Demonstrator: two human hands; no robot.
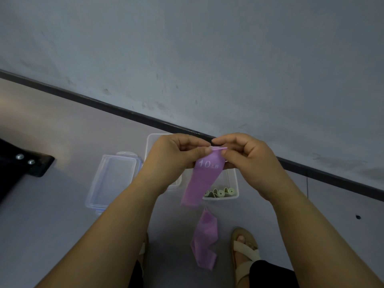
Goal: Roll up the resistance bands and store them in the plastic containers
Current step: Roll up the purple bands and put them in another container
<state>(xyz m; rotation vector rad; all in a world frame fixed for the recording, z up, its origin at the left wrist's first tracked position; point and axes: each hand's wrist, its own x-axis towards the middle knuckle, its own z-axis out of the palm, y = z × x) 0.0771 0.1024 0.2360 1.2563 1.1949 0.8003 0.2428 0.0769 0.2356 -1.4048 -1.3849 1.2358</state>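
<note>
A: Head view, looking down at the floor. How far along, judging from this?

B: Somewhere in the middle, probably. Already done: several rolled green bands, standing on end inside the clear container near the wall. Left to roll: the purple band marked "10 LB", held in the air above that container, and a second purple band, lying crumpled on the floor just beside the sandalled foot.

A: And the other boxes?

B: A second container, partly hidden behind the left hand; contents not visible. Further left, a clear lid or box with blue clips; cannot tell which.

A: Hands?

B: Left hand: fingers curled, thumb and fingertips pinching the top edge of the marked band. Right hand: the same, pinching that edge from the other side, very close to the left one. Looks like the very first turn of the roll, only a thin fold at the top; rest of the band hanging loose below.
</note>
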